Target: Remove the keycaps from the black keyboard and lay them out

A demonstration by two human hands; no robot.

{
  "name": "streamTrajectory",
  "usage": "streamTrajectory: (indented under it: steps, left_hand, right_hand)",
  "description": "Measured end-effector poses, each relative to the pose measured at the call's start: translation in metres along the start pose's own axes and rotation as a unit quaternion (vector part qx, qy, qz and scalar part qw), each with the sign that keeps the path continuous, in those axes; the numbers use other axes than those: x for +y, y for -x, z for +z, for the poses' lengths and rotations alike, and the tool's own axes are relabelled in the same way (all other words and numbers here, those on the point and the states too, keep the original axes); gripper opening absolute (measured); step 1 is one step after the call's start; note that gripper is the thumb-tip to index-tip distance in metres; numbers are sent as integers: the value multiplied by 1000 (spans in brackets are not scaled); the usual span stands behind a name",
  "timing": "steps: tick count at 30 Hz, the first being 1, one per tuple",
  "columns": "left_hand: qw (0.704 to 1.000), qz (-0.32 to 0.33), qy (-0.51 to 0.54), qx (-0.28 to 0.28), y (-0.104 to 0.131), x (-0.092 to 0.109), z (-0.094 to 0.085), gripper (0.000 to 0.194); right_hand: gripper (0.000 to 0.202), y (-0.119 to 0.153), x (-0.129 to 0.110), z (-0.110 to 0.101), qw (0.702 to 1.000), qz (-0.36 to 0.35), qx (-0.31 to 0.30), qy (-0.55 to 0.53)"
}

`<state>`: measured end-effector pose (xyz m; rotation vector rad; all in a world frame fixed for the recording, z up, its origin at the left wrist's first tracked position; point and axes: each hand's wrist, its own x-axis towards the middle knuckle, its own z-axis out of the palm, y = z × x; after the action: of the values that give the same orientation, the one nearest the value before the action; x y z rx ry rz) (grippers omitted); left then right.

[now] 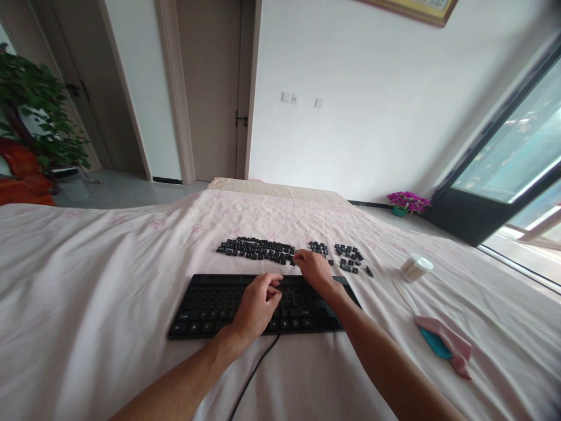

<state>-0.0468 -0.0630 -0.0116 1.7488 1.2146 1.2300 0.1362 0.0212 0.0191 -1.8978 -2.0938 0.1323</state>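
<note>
A black keyboard (205, 304) lies on the pink-white sheet, some keycaps in place and other spots bare. Over its middle is my left hand (260, 301), fingers curled with thumb and fingertips near each other; whatever they hold, if anything, is too small to make out. My right hand (312, 266) reaches past the keyboard's back edge, its fingertips pinched at the right end of a large group of loose black keycaps (256, 248). Smaller groups of keycaps (348, 252) lie farther right.
A black cable (254, 374) runs from the keyboard's front edge toward me. To the right on the sheet (109, 280) are a white round container (416, 267) and a pink cloth with a blue piece (445, 342). A wall and doors stand beyond.
</note>
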Motion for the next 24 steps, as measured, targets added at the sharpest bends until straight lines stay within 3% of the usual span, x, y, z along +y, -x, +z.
streamTrajectory:
  steps: [13,20,24]
  left_hand:
    - [1000,9,-4,-6,1,3,-1,30]
    - [1000,14,-16,-6,1,1,-2,29]
    - [1000,18,-14,-13,0,1,-1,30]
  right_hand:
    - [20,-11,-5,14,999,-26,0,25]
    - [21,-8,-8,12,999,-30,7,22]
    - [34,-3,-9,4,999,-27,38,-7]
